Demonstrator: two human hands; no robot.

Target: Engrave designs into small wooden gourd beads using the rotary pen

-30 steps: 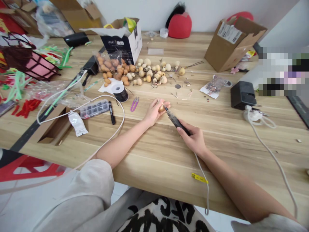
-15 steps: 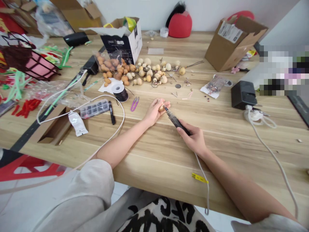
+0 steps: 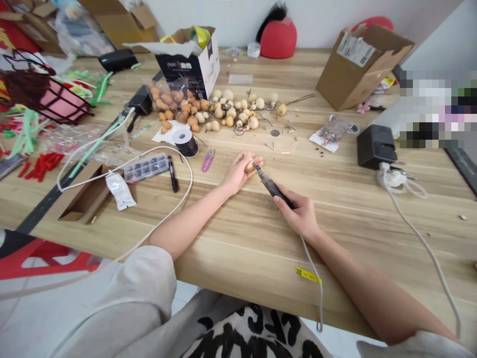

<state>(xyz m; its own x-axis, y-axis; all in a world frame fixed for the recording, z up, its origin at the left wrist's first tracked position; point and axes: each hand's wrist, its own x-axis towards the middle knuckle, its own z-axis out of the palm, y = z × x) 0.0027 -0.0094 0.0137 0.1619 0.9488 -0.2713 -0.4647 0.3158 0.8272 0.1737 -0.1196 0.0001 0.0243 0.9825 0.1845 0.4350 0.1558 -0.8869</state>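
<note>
Right now, the left hand (image 3: 238, 171) is holding a small gourd (image 3: 250, 167) up over the middle of the tabletop (image 3: 231, 233). Its grip is closing around the gourd, with the thumb and fingers pressing on it. The right hand (image 3: 301, 215) is gripping a dark tool (image 3: 278, 191), its thumb and fingers wrapping the handle. The tool is slanting up to the left, and its tip is pointing right at the gourd. The tip is looking too small from this far, so I cannot tell if it is touching. A pale cord (image 3: 310, 261) is trailing from the tool toward the person, and a yellow tag (image 3: 307, 275) is sticking out from it.

Past the hands, pale gourds (image 3: 253, 122) are lying in a heap. Brown balls (image 3: 194, 105) are sitting just left of them, some resting in a clear bag. Left of the left hand, purple snips (image 3: 208, 160) are lying near a spool (image 3: 186, 144) of black string. A black pen (image 3: 173, 174) is lying beside a clear case (image 3: 146, 168). Over to the right, a black box (image 3: 377, 145) is standing with a plug at its front, and behind it a tall brown box (image 3: 339, 69) is leaning a bit.
</note>
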